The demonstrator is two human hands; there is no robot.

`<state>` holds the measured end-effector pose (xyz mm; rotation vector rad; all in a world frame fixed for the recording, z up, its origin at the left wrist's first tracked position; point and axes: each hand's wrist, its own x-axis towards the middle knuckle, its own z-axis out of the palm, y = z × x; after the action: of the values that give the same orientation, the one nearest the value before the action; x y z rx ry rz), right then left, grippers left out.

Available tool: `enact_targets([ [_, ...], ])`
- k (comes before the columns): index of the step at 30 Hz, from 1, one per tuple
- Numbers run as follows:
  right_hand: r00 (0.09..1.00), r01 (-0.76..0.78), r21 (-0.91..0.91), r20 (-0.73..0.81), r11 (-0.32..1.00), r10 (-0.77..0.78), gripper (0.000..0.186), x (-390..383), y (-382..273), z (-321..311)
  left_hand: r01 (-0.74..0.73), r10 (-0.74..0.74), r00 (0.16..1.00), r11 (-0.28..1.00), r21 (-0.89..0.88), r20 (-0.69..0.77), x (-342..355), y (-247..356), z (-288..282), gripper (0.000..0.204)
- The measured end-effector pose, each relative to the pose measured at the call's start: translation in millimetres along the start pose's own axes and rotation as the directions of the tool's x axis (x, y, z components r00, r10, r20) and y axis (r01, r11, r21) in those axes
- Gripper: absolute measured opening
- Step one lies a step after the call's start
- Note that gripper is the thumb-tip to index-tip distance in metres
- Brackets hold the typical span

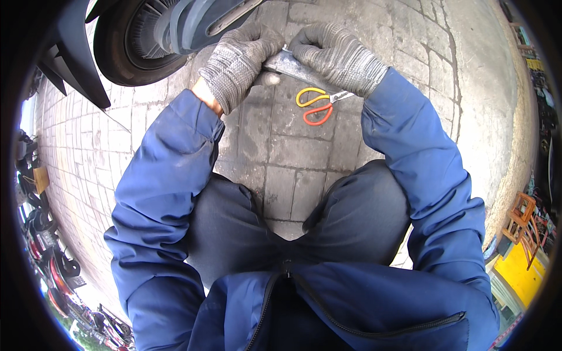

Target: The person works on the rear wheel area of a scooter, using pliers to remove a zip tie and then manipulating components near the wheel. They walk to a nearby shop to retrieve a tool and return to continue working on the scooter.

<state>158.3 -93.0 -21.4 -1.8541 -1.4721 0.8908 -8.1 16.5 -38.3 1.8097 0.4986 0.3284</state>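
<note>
My left hand [241, 61] and my right hand [339, 57], both in grey knitted gloves, are close together in front of me over the paving. The fingers of each are curled in a pinch. A small pale tip shows between them, but the fingers hide most of what they grip. Just below the fingertips is a dark grey flat piece [297, 69], partly covered by my right hand; whether it is held or lies on the ground I cannot tell. Scissors [317, 106] with one yellow and one orange handle lie on the paving, their blades running under my right wrist.
A vehicle wheel with a black tyre [133, 75] stands at the upper left, beside a pointed black fender [79, 64]. Grey brick paving [298, 152] spreads below my hands. At the right edge are a small orange-brown wooden stool [518, 217] and a yellow panel [520, 274].
</note>
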Motion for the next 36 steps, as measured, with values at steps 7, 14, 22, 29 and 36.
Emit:
enact_targets([
  [7, 1.0, 0.011, -0.038, -0.001, 0.999, -0.011, 0.028, 2.9, 3.1, 0.8, 0.044, -0.046, 0.999, 0.994, -0.097, -0.012, 1.8, 7.2, 3.5, 0.019],
  [14, 1.0, -0.024, 0.073, 0.0, 0.997, 0.024, 0.028, 1.3, 1.3, -2.3, 0.327, -0.35, 0.935, 0.91, -0.254, -0.049, -0.8, 27.2, 8.8, 0.023],
  [22, 0.999, -0.013, 0.103, 0.051, 0.995, 0.007, 0.025, 4.9, 4.9, 0.6, 0.31, -0.324, 0.945, 0.933, -0.18, -0.053, 2.3, 20.7, 8.6, 0.023],
  [29, 0.997, -0.034, 0.063, 0.068, 0.997, 0.03, 0.023, 8.1, 14.2, 1.4, 0.283, -0.309, 0.951, 0.891, -0.355, -0.018, 2.2, 15.7, 6.9, 0.023],
  [36, 0.988, -0.153, 0.024, 0.021, 0.988, 0.152, 0.025, 22.2, 70.9, 12.0, 0.17, -0.263, 0.908, 0.943, -0.286, -0.327, 3.7, 4.9, -22.5, 0.021],
])
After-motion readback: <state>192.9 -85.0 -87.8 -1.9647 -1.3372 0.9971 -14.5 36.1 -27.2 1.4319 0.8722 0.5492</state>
